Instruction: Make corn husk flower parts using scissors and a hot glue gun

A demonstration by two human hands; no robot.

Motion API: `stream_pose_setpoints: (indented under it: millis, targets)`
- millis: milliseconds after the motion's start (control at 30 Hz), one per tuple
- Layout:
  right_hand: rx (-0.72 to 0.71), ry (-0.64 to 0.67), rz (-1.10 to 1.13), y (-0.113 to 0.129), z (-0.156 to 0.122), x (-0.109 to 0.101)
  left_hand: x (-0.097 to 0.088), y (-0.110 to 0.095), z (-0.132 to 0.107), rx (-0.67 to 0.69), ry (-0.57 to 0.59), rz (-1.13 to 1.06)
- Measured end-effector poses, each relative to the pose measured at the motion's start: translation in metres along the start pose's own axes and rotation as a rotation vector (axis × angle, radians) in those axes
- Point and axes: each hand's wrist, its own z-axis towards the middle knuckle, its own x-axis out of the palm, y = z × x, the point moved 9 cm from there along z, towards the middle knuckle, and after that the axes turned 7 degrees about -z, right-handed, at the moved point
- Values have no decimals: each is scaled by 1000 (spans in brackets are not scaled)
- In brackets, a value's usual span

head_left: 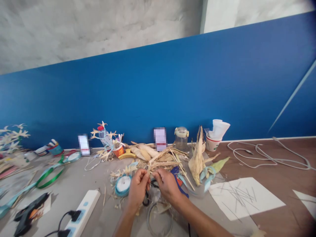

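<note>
My left hand point(138, 188) and my right hand point(167, 185) meet low in the middle of the table, fingers pinched together on a small strip of dried husk point(151, 175). Black scissors point(148, 194) lie partly hidden beneath my hands. A spool of light blue ribbon point(122, 185) sits just left of my left hand. A pile of dried corn husks point(158, 156) lies right behind my hands. A wire ring point(160, 220) rests under my wrists.
A white power strip point(82, 210) and black glue gun point(28, 212) lie at lower left, green ribbon point(49, 174) beyond. A glass jar point(181, 138), paper cups point(215, 136), white cable point(266, 154) and white paper with wires point(244, 196) sit right. Blue wall behind.
</note>
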Motion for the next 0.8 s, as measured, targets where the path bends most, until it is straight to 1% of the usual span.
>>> stream_pose_setpoints:
  millis: [100, 167, 267, 333, 433, 567, 700, 800]
  targets:
    - [39, -3, 39, -3, 0, 1, 0, 0, -1, 10, 1, 13]
    - [79, -19, 138, -5, 0, 2, 0, 0, -1, 16, -3, 18]
    - [171, -23, 409, -11, 1, 9, 0, 0, -1, 21, -5, 15]
    - [267, 32, 620, -16, -1, 22, 1, 0, -1, 22, 2, 14]
    - [412, 106, 858, -20, -6, 41, 5, 0, -2, 39, 21, 26]
    - [550, 159, 1128, -15, -15, 54, 7, -2, -4, 83, 11, 63]
    - [693, 219, 1250, -7, -23, 59, 6, -4, -6, 128, -20, 141]
    - [786, 271, 1308, -3, -29, 62, 8, -3, -7, 135, -1, 150]
